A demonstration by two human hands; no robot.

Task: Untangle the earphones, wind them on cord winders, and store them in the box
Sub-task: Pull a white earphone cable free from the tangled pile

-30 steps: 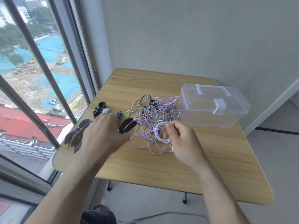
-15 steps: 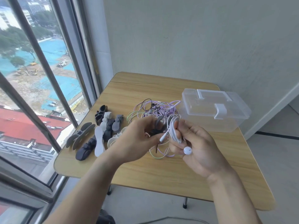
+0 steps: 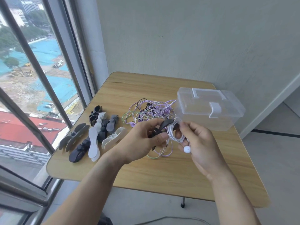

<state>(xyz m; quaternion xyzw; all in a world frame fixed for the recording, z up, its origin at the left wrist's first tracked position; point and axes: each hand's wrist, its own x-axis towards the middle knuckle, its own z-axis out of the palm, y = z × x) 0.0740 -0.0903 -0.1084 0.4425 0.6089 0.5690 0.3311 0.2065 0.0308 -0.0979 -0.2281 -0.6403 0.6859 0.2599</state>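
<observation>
My left hand (image 3: 142,142) grips a black cord winder (image 3: 164,126) above the table's middle. My right hand (image 3: 199,143) holds a coil of white earphone cord (image 3: 174,133) pressed against that winder, and a white earbud (image 3: 187,149) hangs by its palm. Behind the hands lies a tangle of purple, green and black earphones (image 3: 151,112). A clear plastic box (image 3: 209,109) with its lid closed stands at the right rear of the table.
Several spare cord winders (image 3: 97,132) in black, grey and white lie on the left part of the wooden table (image 3: 162,172). A window with metal bars runs along the left, a wall stands behind, and the floor drops off to the right.
My left hand picked a black winder from the left pile and brought it to the middle. My right hand lifted the white coil off the tangle to meet it.
</observation>
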